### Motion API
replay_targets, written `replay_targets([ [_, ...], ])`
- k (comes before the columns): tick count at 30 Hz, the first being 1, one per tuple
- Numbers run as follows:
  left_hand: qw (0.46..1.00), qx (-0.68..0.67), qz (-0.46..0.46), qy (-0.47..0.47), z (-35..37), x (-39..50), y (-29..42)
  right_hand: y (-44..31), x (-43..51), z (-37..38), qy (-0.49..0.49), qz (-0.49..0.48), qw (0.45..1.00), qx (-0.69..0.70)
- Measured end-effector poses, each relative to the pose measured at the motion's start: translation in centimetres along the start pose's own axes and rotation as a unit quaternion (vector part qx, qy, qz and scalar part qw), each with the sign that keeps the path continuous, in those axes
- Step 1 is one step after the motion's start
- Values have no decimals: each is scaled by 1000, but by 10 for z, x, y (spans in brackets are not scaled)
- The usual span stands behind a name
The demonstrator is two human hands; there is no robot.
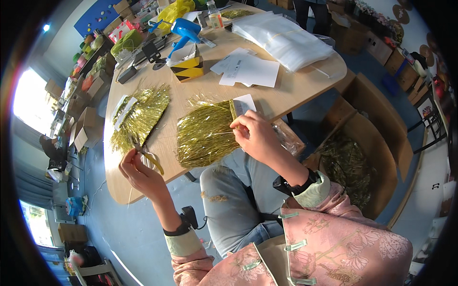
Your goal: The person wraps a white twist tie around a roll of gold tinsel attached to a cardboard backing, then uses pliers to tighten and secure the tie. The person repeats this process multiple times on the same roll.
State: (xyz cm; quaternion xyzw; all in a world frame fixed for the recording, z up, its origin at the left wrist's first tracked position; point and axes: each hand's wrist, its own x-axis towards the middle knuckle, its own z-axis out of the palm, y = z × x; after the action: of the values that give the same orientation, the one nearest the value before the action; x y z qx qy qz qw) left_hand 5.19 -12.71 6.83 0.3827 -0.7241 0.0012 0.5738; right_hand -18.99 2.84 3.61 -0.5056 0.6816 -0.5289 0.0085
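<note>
My left hand (137,173) holds a pair of pliers or snips with yellow handles (154,162), its metal jaws pointing up over the table's edge. A thin white strip hangs beneath that hand. My right hand (252,132) pinches a thin white tie at the banded edge of a gold tinsel fringe (204,134), which lies over the table's front edge. A white card (244,104) shows behind the band. To the left lies another gold tinsel bundle (150,107) with a white paper strip (126,113) across it.
On the wooden table (304,89) are white cards (247,69), a stack of clear plastic bags (286,39), a black-and-yellow box (188,68) and a blue glue gun (186,30). An open cardboard box (379,157) with dark green tinsel stands at the right. A person (311,14) stands beyond the table.
</note>
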Motion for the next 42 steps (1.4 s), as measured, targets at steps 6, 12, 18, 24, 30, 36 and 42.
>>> replay_targets([
  [6,971,-185,-95,-116,-1,-44,62,-46,-17,-14,-102,57,952,284],
  [12,929,-286,-154,-175,9,-66,105,-61,-34,-22,-202,211,864,410],
  [18,881,-342,-221,-239,13,-80,113,-45,-43,-32,-206,244,824,467],
  [24,839,-329,-151,-405,1,-85,115,-35,-45,-32,-170,297,796,499],
  [30,755,-370,-258,-477,-12,-95,111,-40,-53,-32,-201,272,838,429],
  [36,602,-490,-396,-491,-17,-92,95,-20,-35,-39,-103,154,974,128],
  [42,683,-501,-422,-322,-25,-70,84,4,3,-63,44,50,994,-85],
])
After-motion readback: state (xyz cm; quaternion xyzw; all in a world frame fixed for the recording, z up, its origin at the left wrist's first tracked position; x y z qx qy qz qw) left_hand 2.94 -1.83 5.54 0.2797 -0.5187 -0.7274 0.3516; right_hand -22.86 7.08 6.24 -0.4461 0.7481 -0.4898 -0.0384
